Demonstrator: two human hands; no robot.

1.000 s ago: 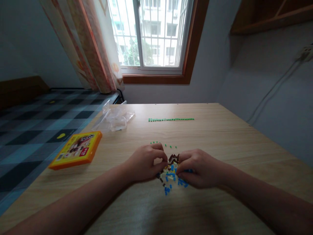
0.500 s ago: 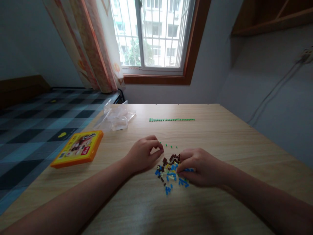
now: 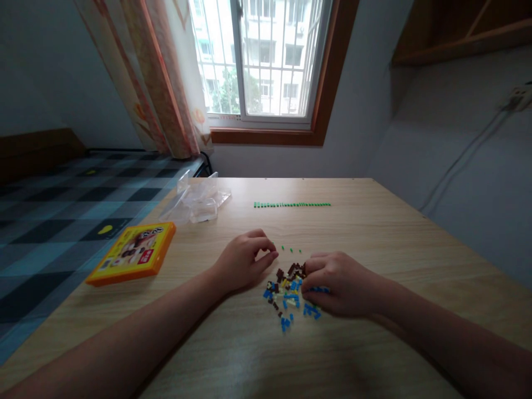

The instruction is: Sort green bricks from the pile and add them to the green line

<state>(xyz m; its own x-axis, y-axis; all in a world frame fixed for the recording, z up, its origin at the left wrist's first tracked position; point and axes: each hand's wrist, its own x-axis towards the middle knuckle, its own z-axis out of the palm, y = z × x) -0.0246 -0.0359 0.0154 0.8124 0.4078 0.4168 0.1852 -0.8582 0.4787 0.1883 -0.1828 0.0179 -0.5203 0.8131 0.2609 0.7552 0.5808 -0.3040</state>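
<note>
A loose pile of tiny building bricks (image 3: pixel 292 299) in blue, brown, yellow, cream and a little green lies on the wooden table (image 3: pixel 233 354). My left hand (image 3: pixel 245 260) rests just behind and left of it, thumb and forefinger tips brought together in a pinch; whatever is between them is too small to make out. My right hand (image 3: pixel 338 282) covers the pile's right side, its fingers closed down among the bricks, and what they grip is hidden. A few single green bricks (image 3: pixel 291 250) lie between the hands, beyond the pile.
Farther back, a long row of small green bricks (image 3: pixel 293 205) is lined up across the table. To the left stand clear plastic trays (image 3: pixel 203 209) and a yellow-orange box (image 3: pixel 135 252) near the table's edge. A checked bed (image 3: pixel 54 216) adjoins that side.
A green brick that showed by my left fingertips is no longer visible, and those tips have drawn closer together. My right hand stays in the pile with barely any shift.
</note>
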